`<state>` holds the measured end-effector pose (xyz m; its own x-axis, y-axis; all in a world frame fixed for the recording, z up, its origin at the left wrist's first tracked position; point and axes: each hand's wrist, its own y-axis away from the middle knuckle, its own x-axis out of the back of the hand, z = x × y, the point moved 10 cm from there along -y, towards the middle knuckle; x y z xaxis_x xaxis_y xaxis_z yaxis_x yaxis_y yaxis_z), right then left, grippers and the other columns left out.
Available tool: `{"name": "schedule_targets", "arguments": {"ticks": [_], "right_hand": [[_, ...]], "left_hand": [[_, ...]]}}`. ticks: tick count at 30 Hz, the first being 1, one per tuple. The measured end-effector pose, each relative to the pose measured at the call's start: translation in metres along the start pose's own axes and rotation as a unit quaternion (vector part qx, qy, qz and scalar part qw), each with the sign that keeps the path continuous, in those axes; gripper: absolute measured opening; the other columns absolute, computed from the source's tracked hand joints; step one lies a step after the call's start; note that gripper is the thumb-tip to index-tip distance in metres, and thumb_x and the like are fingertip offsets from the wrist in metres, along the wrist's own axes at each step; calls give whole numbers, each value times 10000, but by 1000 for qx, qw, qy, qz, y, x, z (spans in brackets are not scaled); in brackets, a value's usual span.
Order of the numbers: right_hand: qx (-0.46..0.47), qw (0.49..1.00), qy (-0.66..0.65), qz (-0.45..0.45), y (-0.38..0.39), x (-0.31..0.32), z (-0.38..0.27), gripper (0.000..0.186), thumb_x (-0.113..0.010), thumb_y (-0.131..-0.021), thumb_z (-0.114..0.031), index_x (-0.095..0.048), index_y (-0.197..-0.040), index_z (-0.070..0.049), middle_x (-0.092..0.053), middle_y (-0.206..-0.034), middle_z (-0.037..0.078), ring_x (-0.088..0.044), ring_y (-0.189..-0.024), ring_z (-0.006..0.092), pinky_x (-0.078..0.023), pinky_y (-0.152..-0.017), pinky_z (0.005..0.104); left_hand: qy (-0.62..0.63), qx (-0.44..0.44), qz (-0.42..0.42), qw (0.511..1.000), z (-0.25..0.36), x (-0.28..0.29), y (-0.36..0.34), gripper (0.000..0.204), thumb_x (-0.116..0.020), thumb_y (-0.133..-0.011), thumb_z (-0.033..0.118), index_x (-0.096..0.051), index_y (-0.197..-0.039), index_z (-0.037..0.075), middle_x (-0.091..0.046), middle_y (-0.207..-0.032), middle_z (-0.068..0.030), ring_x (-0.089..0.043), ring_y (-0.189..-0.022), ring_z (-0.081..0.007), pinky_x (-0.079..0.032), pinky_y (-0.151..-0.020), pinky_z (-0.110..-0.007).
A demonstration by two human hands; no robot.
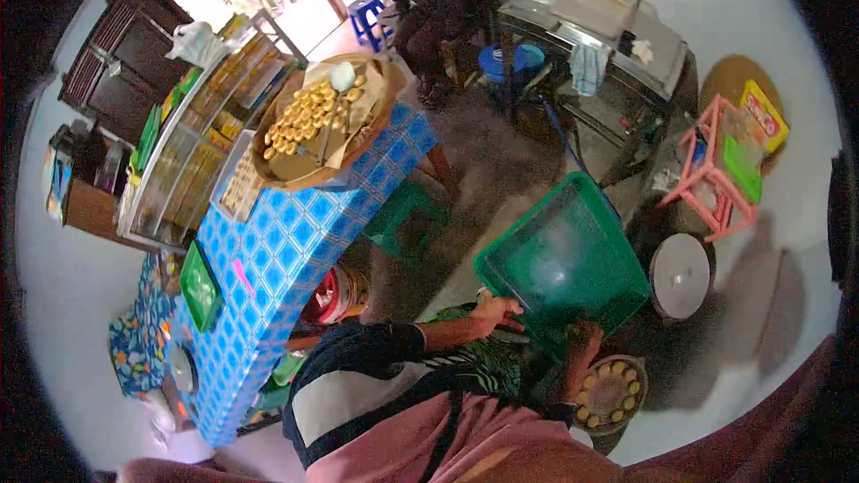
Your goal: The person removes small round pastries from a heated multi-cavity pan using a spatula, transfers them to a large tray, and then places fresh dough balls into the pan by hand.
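A large green plastic tray [559, 246] is tilted in front of me at the right of the centre. My left hand [497, 313] grips its near left corner, fingers closed on the rim. My right hand [582, 340] holds the near edge further right, partly in shadow. Just beside and below that hand is a round pan [608, 389] with a ring of several small yellow-brown pieces in it. A round pale lid [680, 275] sits to the right of the tray.
A blue checked table [304, 233] at left carries a round basket [268, 170] of baked pieces, a display case [174, 179] and a small green tray [188, 286]. A seated person [420, 18] is near the doorway. A metal stand [644, 72] and pink rack [716, 170] are right.
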<state>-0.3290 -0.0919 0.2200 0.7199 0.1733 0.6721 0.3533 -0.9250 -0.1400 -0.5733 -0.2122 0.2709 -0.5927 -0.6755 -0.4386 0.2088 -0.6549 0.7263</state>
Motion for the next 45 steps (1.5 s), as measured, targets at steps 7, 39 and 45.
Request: {"name": "schedule_targets", "arguments": {"ticks": [7,39,45], "right_hand": [[22,992,111,62,-21,-3,-57,161,-575,-758,-176,-589,-839,-37,-565,-841,153,-530,-801,326,-450,-677,410],[-265,795,-545,-20,-36,0,-124,373,-620,-792,-150,-485,-1101,9,-553,-909,102,-570,-732,214,-466,-599,289],[-280,787,-550,3,-28,5,-123,407,-577,-828,-176,-442,-1150,34,-535,-968,120,-558,-782,225,-461,-650,300]], "left_hand": [[44,-32,16,998,33,-3,14,420,-567,-696,-27,-425,-1088,24,-530,-1008,-104,-561,-789,-319,-537,-626,-472],[45,-47,-115,991,21,10,-14,181,-561,-790,139,-555,-922,16,-566,-914,-98,-554,-857,-265,-512,-666,-523],[123,-17,-100,987,12,12,-9,246,-582,-736,45,-544,-977,23,-557,-964,-107,-548,-880,-269,-534,-614,-482]]}}
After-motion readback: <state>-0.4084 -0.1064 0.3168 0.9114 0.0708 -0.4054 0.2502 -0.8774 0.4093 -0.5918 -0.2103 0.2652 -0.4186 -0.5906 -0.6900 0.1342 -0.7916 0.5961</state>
